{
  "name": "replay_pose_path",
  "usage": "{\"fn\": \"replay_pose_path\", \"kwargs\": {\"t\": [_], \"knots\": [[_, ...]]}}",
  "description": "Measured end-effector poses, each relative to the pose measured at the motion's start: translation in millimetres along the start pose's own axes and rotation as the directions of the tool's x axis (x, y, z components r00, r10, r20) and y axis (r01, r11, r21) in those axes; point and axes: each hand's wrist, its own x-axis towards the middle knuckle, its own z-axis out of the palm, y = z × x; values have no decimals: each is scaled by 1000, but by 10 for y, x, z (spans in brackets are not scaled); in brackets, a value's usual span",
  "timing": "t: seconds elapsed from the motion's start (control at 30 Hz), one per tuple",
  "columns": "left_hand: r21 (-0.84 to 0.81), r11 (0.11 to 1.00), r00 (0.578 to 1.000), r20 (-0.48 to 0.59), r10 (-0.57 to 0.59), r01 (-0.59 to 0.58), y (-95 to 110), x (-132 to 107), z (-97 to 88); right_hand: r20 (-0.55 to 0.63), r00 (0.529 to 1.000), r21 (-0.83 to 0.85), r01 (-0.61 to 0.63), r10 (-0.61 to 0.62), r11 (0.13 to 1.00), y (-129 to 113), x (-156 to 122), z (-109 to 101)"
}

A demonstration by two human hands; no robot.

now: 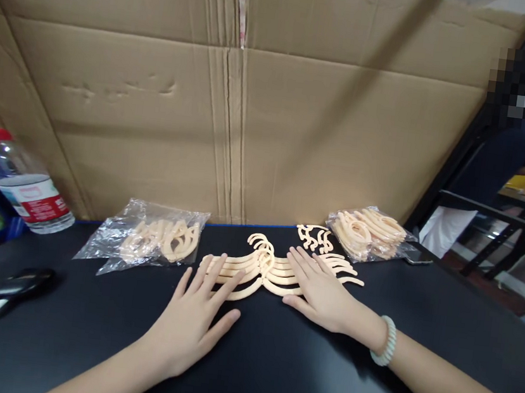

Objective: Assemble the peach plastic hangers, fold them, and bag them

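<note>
Several cream-coloured clothes hangers (275, 279) lie overlapped in a row on the black table, their hooks bunched at the middle and pointing away from me. My left hand (200, 316) rests over their left arms, palm down, fingers spread. Over the right arms lies my right hand (322, 293), flat, with a pale coiled band (387, 341) round the wrist. Neither hand is closed round anything. Just behind my right hand are small cream curved pieces (308, 234), laid close together.
A clear bag of cream parts (159, 238) lies at the left, and another filled bag (368, 232) at the back right beside a phone (420, 259). A red-capped bottle (36, 188) and black mouse (25, 282) are at left. Cardboard (338, 129) stands behind; a person (500, 149) is beyond.
</note>
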Motion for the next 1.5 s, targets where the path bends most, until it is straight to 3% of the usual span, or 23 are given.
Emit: {"fn": "replay_pose_path", "kwargs": {"t": [0.17,0.33,0.6,0.73,0.9,1.03,1.17,1.3,1.5], "knots": [[-53,999,1000,-6,-10,9,-153,42,110,100,995,50,5,-10,999,62,-6,-7],[-139,989,997,53,50,-42,-173,89,40,85,996,57,4,-8,998,147,-25,15],[-201,976,996,14,87,-82,-174,120,-1,150,989,63,-22,13,998,251,-14,-59],[-221,962,986,-89,144,-160,-88,109,-57,107,994,92,-10,0,996,257,-27,-36],[-257,887,923,-118,366,-385,71,57,-188,25,1000,106,2,-5,994,317,9,-40],[-316,835,893,-156,422,-450,111,36,-206,-190,982,64,6,6,998,601,65,-134],[-371,814,894,-167,416,-447,94,35,-178,-335,937,12,-106,104,994,976,61,-218],[-390,803,890,-120,440,-450,87,34,-185,-321,942,-20,-114,101,993,1121,33,-235],[-410,795,890,-110,443,-446,100,42,-203,-266,964,-180,-79,29,981,1016,72,-179]]}}
